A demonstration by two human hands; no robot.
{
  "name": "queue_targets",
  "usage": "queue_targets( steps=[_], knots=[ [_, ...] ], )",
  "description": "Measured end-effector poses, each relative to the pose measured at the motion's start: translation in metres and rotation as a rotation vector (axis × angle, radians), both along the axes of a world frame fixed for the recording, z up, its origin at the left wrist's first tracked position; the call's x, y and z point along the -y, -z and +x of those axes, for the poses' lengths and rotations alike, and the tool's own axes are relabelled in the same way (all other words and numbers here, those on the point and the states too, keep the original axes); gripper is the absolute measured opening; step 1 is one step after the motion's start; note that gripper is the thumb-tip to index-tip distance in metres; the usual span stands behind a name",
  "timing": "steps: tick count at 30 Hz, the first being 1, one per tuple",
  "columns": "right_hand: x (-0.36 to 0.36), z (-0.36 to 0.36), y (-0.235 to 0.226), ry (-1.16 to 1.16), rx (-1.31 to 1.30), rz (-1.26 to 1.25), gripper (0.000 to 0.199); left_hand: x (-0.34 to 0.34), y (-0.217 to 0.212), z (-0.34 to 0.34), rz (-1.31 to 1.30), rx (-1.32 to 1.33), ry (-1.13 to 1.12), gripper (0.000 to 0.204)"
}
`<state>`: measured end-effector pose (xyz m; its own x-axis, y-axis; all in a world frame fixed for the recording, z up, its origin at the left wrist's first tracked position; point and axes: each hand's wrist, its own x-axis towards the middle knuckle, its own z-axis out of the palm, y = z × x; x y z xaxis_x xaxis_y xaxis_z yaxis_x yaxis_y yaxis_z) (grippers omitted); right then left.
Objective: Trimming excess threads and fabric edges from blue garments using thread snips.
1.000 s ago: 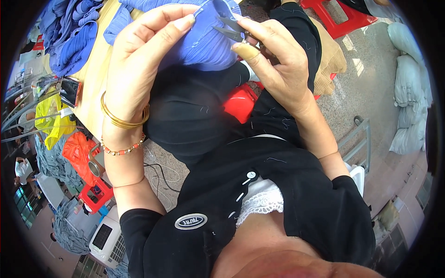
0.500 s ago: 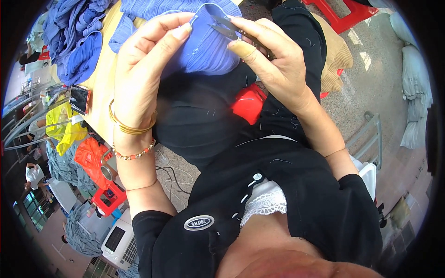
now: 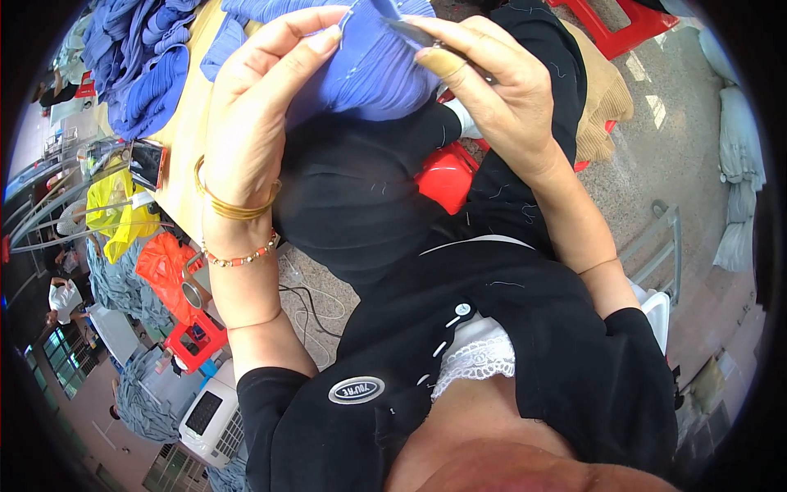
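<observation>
A blue pleated garment (image 3: 373, 82) hangs from my left hand (image 3: 266, 90), whose thumb and forefinger pinch its edge near the top of the view. My right hand (image 3: 500, 98) is closed on a pair of dark thread snips (image 3: 414, 34), with a yellowish covering on the thumb. The blades point left and touch or lie very close to the raised fabric edge; I cannot tell which. The garment's lower part hangs over the table edge, above my dark-clad lap (image 3: 352, 197).
More blue garments (image 3: 152, 90) are heaped on the pale wooden table (image 3: 193, 123) at left. Yellow (image 3: 123, 213) and orange (image 3: 164, 266) plastic bags hang beside it. Red stools (image 3: 197, 340) stand around. White sacks (image 3: 738, 139) line the far right. Cables (image 3: 307, 312) lie on the floor.
The snips' blades were spread apart and now look closer together. Both hands and the garment edge sit slightly higher in view. The whole view has shifted a little.
</observation>
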<state>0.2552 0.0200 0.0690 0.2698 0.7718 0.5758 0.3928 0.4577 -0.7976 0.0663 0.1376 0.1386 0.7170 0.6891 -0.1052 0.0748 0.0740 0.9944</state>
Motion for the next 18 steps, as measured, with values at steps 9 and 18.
queue_targets(
  steps=[9,18],
  knots=[
    [0.021,-0.003,-0.002,0.074,0.149,-0.040,0.039,-0.008,0.009,-0.003,-0.011,0.012,-0.017,0.035],
    [0.020,-0.005,-0.002,0.019,0.240,-0.035,0.038,0.016,-0.011,0.013,-0.124,-0.007,-0.137,0.027]
  ],
)
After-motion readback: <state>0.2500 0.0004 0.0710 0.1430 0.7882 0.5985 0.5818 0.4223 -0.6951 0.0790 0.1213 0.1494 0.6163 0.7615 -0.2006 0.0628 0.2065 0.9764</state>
